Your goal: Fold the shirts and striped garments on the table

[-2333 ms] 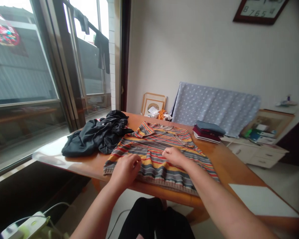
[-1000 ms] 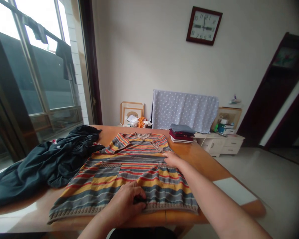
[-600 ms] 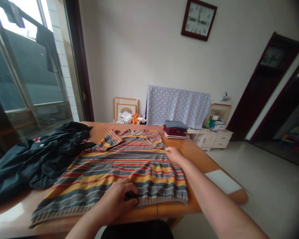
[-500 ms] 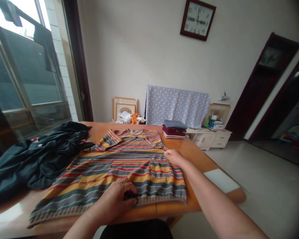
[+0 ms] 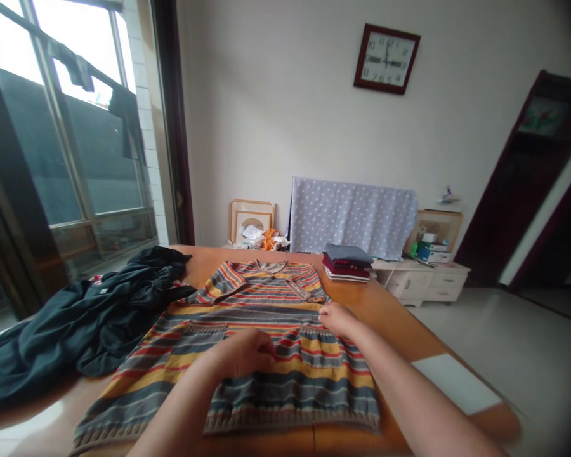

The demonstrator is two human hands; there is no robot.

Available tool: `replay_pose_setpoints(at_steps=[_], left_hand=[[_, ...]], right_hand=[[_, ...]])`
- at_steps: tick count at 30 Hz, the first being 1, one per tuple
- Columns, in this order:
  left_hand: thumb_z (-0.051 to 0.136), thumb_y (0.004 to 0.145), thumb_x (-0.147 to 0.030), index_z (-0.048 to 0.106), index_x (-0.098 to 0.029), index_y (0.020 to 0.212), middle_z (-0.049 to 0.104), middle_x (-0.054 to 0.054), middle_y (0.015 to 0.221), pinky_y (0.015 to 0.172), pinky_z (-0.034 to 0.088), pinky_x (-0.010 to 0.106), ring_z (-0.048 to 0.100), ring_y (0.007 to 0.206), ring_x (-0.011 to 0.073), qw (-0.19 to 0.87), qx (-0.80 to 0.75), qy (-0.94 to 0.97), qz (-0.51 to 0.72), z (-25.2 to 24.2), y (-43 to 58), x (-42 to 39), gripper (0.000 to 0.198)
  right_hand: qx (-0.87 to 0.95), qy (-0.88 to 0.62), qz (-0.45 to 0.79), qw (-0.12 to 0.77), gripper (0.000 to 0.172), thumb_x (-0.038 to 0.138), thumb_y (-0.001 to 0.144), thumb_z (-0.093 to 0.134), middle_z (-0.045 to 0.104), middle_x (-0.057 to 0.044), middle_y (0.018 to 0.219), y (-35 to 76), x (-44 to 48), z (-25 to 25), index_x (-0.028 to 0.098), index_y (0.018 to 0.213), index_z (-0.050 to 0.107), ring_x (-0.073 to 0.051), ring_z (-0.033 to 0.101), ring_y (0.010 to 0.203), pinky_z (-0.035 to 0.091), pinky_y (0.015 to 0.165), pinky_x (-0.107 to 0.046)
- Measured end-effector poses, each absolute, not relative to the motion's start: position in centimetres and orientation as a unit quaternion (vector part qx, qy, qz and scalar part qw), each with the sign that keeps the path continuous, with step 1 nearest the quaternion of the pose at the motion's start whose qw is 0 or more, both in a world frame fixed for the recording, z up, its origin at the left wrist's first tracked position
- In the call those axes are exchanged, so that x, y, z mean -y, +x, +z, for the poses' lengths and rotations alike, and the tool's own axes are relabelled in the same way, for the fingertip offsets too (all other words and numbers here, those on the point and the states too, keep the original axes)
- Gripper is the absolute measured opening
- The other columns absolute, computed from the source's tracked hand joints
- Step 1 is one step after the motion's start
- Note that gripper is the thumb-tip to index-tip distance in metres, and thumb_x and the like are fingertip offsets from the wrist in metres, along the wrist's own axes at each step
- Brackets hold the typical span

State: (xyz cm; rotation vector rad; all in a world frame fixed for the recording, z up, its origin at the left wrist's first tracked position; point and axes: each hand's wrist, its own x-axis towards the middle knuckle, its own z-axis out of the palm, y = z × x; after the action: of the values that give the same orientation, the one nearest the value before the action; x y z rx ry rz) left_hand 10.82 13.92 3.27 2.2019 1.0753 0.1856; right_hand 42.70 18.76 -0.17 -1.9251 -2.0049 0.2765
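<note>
**Lying flat on the table, the striped shirt is not yet folded**

At the table's left edge a heap of dark garments (image 5: 76, 324) is seen crumpled and unsorted. Beside it, touching its fringe, the striped shirt (image 5: 266, 285) is spread front up across the middle of the table (image 5: 394, 324), hem at the near edge and collar toward the far edge. No fold has been made in its body, so most of the work is judged to remain. The left hand (image 5: 245, 352) is pressed on the shirt's middle with fingers curled together. The right hand (image 5: 337, 317) is laid at the shirt's right edge with fingers close. Whether cloth is pinched by either cannot be told. At the far right corner a small folded stack (image 5: 347, 260) is judged finished. A white sheet (image 5: 457, 381) lies near the right corner.

Around the table, a large window (image 5: 76, 158), leaning picture frames (image 5: 250, 219), a dotted cloth (image 5: 352, 216), a wall clock (image 5: 386, 58), a low white cabinet (image 5: 423, 282) and a dark doorway (image 5: 542, 178) are seen.
</note>
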Motion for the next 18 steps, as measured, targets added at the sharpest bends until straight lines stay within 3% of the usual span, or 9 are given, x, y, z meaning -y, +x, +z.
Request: replay_pose_setpoints(at_steps=[5, 10, 14, 18], left_hand=[[0.055, 0.082, -0.033, 0.070, -0.018, 0.082, 0.065, 0.000, 0.072, 0.058, 0.034, 0.024, 0.052, 0.066, 0.0138, 0.244, -0.442, 0.853, 0.133, 3.3, 11.5, -17.5, 0.021], [0.049, 0.089, -0.028, 0.063, -0.020, 0.078, 0.066, 0.000, 0.076, 0.062, 0.033, 0.024, 0.054, 0.070, 0.0136, 0.148, -0.465, 0.836, 0.253, 1.6, 12.1, -19.2, 0.019], [0.048, 0.093, -0.030, 0.062, -0.022, 0.081, 0.068, 0.001, 0.081, 0.064, 0.033, 0.024, 0.058, 0.073, 0.0144, 0.142, -0.495, 0.808, 0.286, -0.4, 11.6, -19.6, 0.020], [0.049, 0.094, -0.032, 0.063, -0.023, 0.084, 0.070, 0.001, 0.085, 0.064, 0.033, 0.024, 0.061, 0.076, 0.0155, 0.147, -0.532, 0.785, 0.280, -1.1, 10.5, -20.1, 0.020]], right_hand=[[0.725, -0.659, 0.079, 0.183, 0.024, 0.028, 0.087, 0.050, 0.068, -0.002, 0.075, 41.0, -20.9, 0.9, 0.021, 0.076, 0.071, -0.015, 0.056, 0.068, 0.030, 0.061, -0.024], [0.775, -0.603, 0.072, 0.175, 0.025, 0.028, 0.088, 0.051, 0.070, -0.001, 0.080, 36.6, -23.1, 0.7, 0.021, 0.075, 0.071, -0.016, 0.059, 0.079, 0.035, 0.068, -0.023], [0.782, -0.603, 0.061, 0.146, 0.026, 0.028, 0.090, 0.051, 0.072, -0.004, 0.088, 34.3, -25.3, -0.4, 0.022, 0.079, 0.073, -0.019, 0.059, 0.087, 0.039, 0.077, -0.025], [0.775, -0.619, 0.042, 0.117, 0.024, 0.031, 0.090, 0.053, 0.070, -0.008, 0.113, 34.2, -28.1, -0.9, 0.024, 0.090, 0.076, -0.024, 0.059, 0.104, 0.040, 0.090, -0.032]])
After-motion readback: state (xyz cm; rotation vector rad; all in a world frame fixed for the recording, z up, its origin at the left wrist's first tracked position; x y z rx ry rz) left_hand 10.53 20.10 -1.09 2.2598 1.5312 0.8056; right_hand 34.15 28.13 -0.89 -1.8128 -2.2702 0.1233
